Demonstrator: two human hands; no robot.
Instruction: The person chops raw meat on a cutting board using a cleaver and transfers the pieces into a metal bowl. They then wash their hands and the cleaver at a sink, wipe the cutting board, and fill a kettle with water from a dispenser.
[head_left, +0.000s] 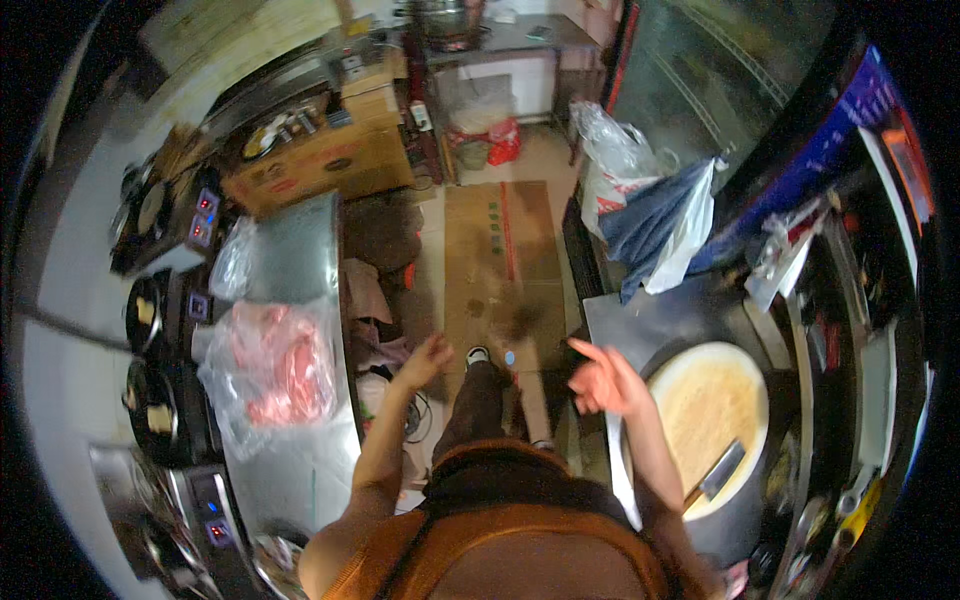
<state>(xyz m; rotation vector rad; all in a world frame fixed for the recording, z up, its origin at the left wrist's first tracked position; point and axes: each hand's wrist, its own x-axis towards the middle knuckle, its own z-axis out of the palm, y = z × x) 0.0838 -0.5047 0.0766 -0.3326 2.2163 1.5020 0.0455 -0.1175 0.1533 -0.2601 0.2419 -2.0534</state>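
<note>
My left hand (429, 363) hangs in the air over the aisle, just right of a metal counter (292, 469); it is blurred but seems to hold nothing. Raw meat in a clear plastic bag (281, 367) lies on that counter. My right hand (604, 379) is raised with its fingers apart and nothing in it, left of a round cutting board (712, 405). A cleaver (721, 469) rests on the board, its handle partly behind my right forearm.
Flattened cardboard (502, 232) covers the aisle floor. A dark blue cloth (652, 217) and plastic bags hang at the right. Cooking appliances with lit displays (206, 214) line the left. A cardboard box (322, 165) stands at the back left, and a table (517, 37) farther back.
</note>
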